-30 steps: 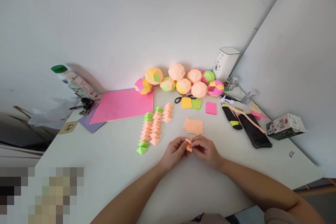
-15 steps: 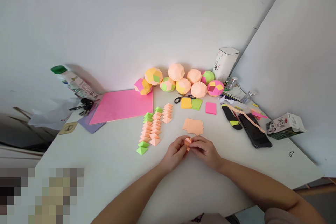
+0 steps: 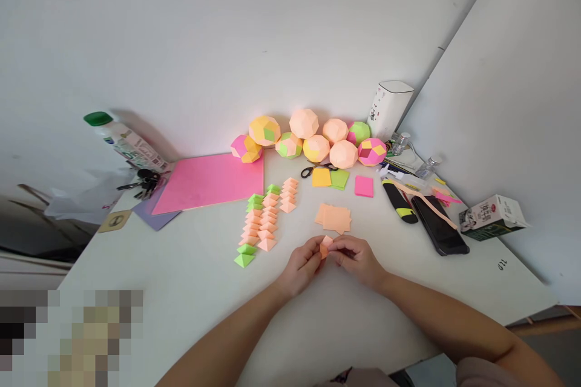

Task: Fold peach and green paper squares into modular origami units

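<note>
A small folded piece of peach paper [image 3: 324, 248] is pinched between my two hands above the white table. My left hand [image 3: 301, 266] grips its left side with thumb and fingers. From the right, my right hand [image 3: 358, 261] closes thumb and fingertips on its other edge. Just beyond the hands lies a loose stack of peach paper squares [image 3: 336, 218]. To the left stand rows of folded paper units in peach [image 3: 267, 230] and green [image 3: 244, 260], overlapping one another.
Several faceted paper balls [image 3: 304, 124] line the wall. Black scissors [image 3: 313, 170] and yellow [image 3: 322, 178], green and pink [image 3: 364, 186] paper squares lie before them. A utility knife [image 3: 399, 201], phone [image 3: 439, 227] and milk carton [image 3: 488, 217] sit right; a pink sheet [image 3: 213, 181] and bottle [image 3: 131, 145] left.
The folded peach paper has turned slightly in my fingers, and a flap now stands out at its top. Both hands stay in nearly the same place.
</note>
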Available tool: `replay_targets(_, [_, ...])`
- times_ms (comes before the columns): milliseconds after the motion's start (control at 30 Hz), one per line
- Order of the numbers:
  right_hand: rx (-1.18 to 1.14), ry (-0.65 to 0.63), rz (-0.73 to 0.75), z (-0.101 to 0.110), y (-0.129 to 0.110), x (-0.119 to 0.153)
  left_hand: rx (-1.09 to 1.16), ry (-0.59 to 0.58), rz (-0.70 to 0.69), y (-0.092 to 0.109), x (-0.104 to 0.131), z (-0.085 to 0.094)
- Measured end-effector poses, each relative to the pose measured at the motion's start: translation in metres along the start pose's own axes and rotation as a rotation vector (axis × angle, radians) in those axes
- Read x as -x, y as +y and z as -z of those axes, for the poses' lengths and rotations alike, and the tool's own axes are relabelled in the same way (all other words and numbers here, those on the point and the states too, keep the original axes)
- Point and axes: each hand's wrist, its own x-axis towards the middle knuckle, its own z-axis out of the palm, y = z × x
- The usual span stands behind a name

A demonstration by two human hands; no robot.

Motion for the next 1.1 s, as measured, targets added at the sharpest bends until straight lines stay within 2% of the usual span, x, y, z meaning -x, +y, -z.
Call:
replay_targets(133, [-0.060, -0.002, -0.083, 0.000, -0.002, 0.000, -0.009, -0.018, -0.038, 0.002, 0.001, 0.000])
replay_targets(400, [-0.143, 0.002, -0.166, 0.001, -0.007, -0.001, 0.111, 0.012, 0.003, 0.002, 0.000, -0.002])
replay_targets(600, [0.097, -0.094, 0.002, 0.001, -0.005, -0.003, 0.079, 0.028, -0.011, -0.003, 0.000, -0.003])
replay_targets(867, [0.150, -0.081, -0.006, 0.000, -0.002, -0.001, -0.174, 0.004, -0.171, -0.013, 0.000, -0.003])
replay_targets(967, [0.164, -0.079, 0.029, 0.000, -0.004, -0.001, -0.128, -0.026, -0.167, -0.009, 0.000, -0.004])
replay_targets(1100, [0.139, -0.078, 0.018, 0.000, -0.004, -0.001, 0.073, -0.043, -0.036, -0.004, -0.001, -0.003])
